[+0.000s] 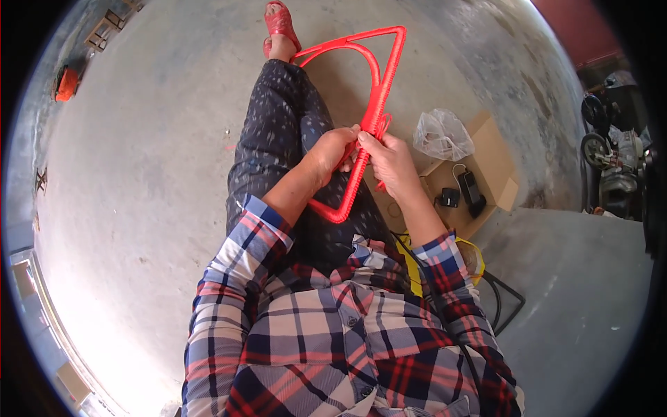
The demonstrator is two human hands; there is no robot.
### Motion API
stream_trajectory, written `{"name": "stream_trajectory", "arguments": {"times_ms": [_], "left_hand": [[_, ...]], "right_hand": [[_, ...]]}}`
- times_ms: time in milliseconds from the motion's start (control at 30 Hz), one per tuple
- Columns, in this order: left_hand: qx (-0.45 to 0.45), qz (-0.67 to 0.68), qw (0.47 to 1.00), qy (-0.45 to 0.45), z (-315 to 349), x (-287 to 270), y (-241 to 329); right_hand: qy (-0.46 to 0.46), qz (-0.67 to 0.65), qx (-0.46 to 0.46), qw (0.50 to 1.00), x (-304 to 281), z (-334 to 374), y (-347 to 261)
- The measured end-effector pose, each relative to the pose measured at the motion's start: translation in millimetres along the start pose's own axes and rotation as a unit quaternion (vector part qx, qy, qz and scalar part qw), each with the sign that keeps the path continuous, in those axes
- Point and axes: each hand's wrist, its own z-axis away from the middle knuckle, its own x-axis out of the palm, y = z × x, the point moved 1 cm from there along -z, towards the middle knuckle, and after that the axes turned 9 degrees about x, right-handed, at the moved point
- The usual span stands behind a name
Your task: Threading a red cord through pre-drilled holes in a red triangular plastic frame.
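Note:
A red frame (380, 97) of straight bars and a curved inner bar lies aslant above my lap, its side bar bound with close turns of red cord. My left hand (331, 154) is closed around this bar near its middle, the thumb pressed against it. Right beside it, my right hand (393, 164) pinches the bar with thumb and fingers. Loose red cord (385, 123) sticks out just above my right hand, and more shows below it. The fingertips behind the bar are partly hidden. The lower corner of the frame rests over my dark patterned trousers (267, 132).
To my right stands an open cardboard box (498, 154) holding a black device (472, 192) and a black adapter (449, 198). A clear plastic bag (442, 135) lies at its far side. Near my right forearm are a yellow bag (474, 258) and a black cable (496, 295). A motorbike (611, 156) is parked far right.

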Motion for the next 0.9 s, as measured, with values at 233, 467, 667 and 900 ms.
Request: {"name": "stream_trajectory", "arguments": {"times_ms": [233, 467, 667, 900], "left_hand": [[0.019, 0.001, 0.999, 0.034, -5, -5, -8], [0.027, 0.003, 0.999, 0.04, -1, -3, -7], [0.348, -0.351, 0.848, 0.191, 23, 0, 0], [0.475, -0.467, 0.742, 0.077, 60, 35, 38]], "right_hand": [[0.024, -0.03, 0.001, 0.999, 14, 3, 1], [-0.002, -0.013, -0.012, 1.0, 11, 16, 8], [-0.029, -0.054, -0.004, 0.998, -36, 41, -14], [-0.225, 0.055, -0.178, 0.956, -32, 80, -58]]}}
